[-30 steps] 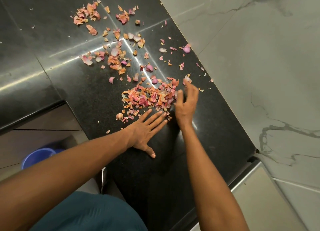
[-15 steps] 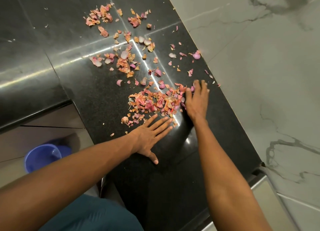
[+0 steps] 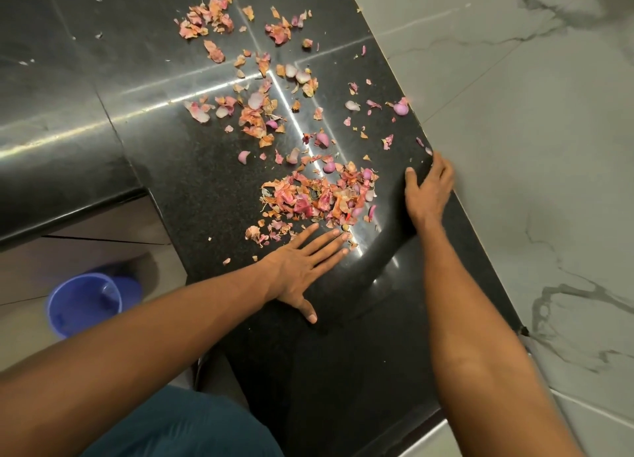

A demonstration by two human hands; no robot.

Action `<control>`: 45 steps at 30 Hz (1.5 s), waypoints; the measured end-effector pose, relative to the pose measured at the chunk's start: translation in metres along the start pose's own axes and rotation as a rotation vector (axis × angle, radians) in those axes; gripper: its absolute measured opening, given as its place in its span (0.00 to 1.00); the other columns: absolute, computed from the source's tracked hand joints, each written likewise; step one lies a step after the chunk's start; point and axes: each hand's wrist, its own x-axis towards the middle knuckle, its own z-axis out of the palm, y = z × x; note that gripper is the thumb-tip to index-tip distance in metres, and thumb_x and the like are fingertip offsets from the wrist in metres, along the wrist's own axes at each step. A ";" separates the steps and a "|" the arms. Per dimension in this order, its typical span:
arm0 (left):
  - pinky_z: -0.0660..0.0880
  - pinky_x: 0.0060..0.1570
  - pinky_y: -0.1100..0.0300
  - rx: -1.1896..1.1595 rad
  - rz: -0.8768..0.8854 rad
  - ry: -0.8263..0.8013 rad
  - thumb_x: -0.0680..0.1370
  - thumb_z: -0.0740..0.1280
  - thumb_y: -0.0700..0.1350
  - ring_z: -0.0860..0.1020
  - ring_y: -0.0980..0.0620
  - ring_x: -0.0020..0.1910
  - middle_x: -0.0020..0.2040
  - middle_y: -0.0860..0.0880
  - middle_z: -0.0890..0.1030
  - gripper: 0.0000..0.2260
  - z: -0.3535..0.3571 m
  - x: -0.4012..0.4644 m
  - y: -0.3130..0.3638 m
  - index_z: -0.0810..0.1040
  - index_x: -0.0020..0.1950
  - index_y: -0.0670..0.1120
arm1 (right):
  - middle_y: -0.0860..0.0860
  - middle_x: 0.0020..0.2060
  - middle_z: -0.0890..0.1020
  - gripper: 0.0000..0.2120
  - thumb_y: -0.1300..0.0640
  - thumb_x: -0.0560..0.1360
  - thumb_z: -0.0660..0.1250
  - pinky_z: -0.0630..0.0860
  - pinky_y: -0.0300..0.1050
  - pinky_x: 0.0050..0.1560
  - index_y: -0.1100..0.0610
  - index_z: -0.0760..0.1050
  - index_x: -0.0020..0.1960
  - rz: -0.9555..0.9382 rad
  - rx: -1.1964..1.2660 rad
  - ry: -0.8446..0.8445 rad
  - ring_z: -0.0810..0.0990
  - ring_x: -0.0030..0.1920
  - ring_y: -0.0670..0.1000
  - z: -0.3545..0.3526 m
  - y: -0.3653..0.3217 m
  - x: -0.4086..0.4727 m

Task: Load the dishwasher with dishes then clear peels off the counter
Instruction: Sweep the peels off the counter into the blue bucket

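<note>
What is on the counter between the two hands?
In the head view, bare shiny black counter lies between the left hand and the right hand. The big pile of onion peels sits just beyond the left fingertips.

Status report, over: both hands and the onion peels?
Left hand open, flat beside the heaped pink-orange onion peels. Right hand open at the black granite counter edge. Loose peels remain beyond.
</note>
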 end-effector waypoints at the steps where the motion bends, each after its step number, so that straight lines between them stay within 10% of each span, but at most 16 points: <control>1: 0.23 0.71 0.40 -0.005 0.000 -0.005 0.67 0.53 0.82 0.21 0.43 0.73 0.75 0.43 0.22 0.60 -0.001 0.000 0.000 0.25 0.77 0.44 | 0.58 0.77 0.63 0.32 0.45 0.81 0.62 0.56 0.56 0.79 0.59 0.62 0.80 -0.019 -0.025 -0.017 0.61 0.77 0.58 0.003 0.000 -0.001; 11: 0.22 0.69 0.39 -0.009 0.000 -0.027 0.69 0.54 0.81 0.19 0.43 0.72 0.75 0.42 0.21 0.59 0.000 0.001 0.001 0.25 0.77 0.43 | 0.54 0.68 0.73 0.19 0.58 0.83 0.62 0.67 0.41 0.71 0.57 0.73 0.73 -0.310 0.295 -0.008 0.71 0.69 0.49 0.042 -0.072 -0.075; 15: 0.22 0.70 0.40 -0.005 0.005 -0.011 0.69 0.53 0.81 0.20 0.43 0.72 0.75 0.42 0.21 0.59 0.003 0.000 0.001 0.25 0.77 0.43 | 0.56 0.68 0.73 0.19 0.56 0.82 0.62 0.66 0.45 0.73 0.60 0.75 0.71 -0.168 0.273 0.129 0.71 0.70 0.52 0.022 -0.055 -0.027; 22: 0.19 0.68 0.42 -0.033 0.003 -0.004 0.70 0.55 0.80 0.20 0.44 0.73 0.76 0.43 0.22 0.58 0.003 -0.001 -0.001 0.24 0.77 0.45 | 0.57 0.82 0.54 0.34 0.41 0.83 0.57 0.46 0.55 0.82 0.59 0.57 0.82 -0.075 -0.013 -0.138 0.50 0.82 0.57 0.021 -0.034 0.014; 28: 0.22 0.70 0.40 -0.018 -0.011 0.003 0.69 0.54 0.80 0.21 0.43 0.73 0.76 0.42 0.23 0.58 0.004 0.002 -0.002 0.25 0.77 0.44 | 0.54 0.80 0.62 0.28 0.43 0.86 0.52 0.57 0.59 0.80 0.56 0.59 0.81 -0.233 0.111 -0.176 0.58 0.81 0.51 0.041 -0.062 -0.056; 36: 0.30 0.74 0.36 0.089 0.026 0.069 0.69 0.49 0.82 0.36 0.39 0.80 0.82 0.40 0.46 0.55 0.006 -0.004 0.002 0.48 0.83 0.44 | 0.48 0.78 0.66 0.21 0.49 0.86 0.56 0.65 0.59 0.77 0.48 0.65 0.79 -0.191 0.349 -0.125 0.62 0.78 0.46 0.047 -0.078 -0.155; 41: 0.44 0.79 0.39 0.100 0.104 0.241 0.81 0.54 0.67 0.45 0.40 0.81 0.81 0.38 0.54 0.37 0.013 -0.033 0.016 0.62 0.79 0.40 | 0.53 0.75 0.71 0.20 0.52 0.85 0.56 0.64 0.58 0.77 0.55 0.71 0.75 -0.096 0.312 0.154 0.64 0.78 0.50 0.037 -0.066 -0.171; 45: 0.42 0.79 0.42 0.049 0.150 0.312 0.86 0.46 0.59 0.40 0.45 0.82 0.83 0.42 0.45 0.29 0.051 -0.070 0.000 0.54 0.82 0.42 | 0.54 0.82 0.59 0.28 0.44 0.85 0.54 0.47 0.54 0.82 0.55 0.60 0.81 0.079 0.121 0.128 0.51 0.83 0.50 0.036 -0.043 -0.191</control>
